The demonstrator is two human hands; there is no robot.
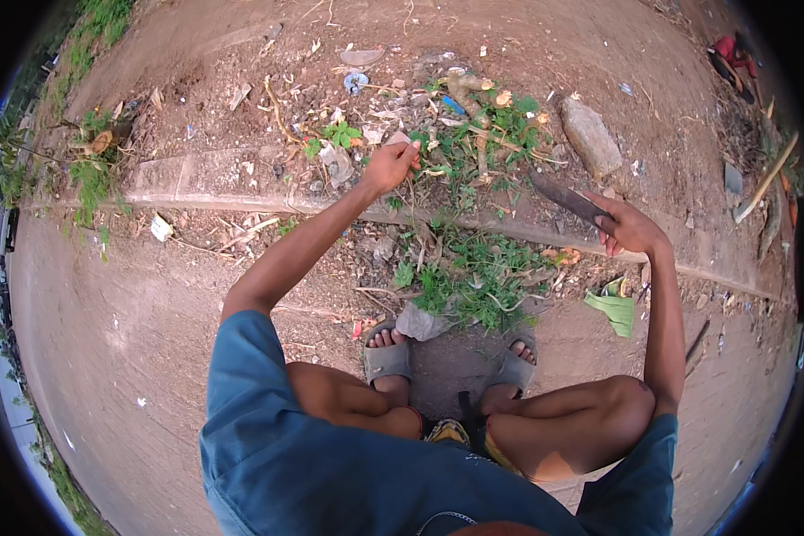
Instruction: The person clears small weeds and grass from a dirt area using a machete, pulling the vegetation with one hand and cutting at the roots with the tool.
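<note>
My right hand [632,229] grips a machete [567,198], its dark, broad blade pointing left and away from me, just above the concrete kerb [518,234]. To the left, my left hand [391,168] is closed in a pinch at the edge of the weeds; what lies between its fingers is too small to make out. Green weeds [500,138] grow around a thick cut stump [469,94] beyond the kerb. On my side of it, a heap of green weeds [478,286] lies between the kerb and my feet.
A large stone block [591,137] lies right of the stump, and a grey rock [422,320] sits by my left sandal [387,360]. A folded green leaf piece [611,311] is near my right forearm. A person in red [734,55] is at the far right, beyond a wooden stick [766,179].
</note>
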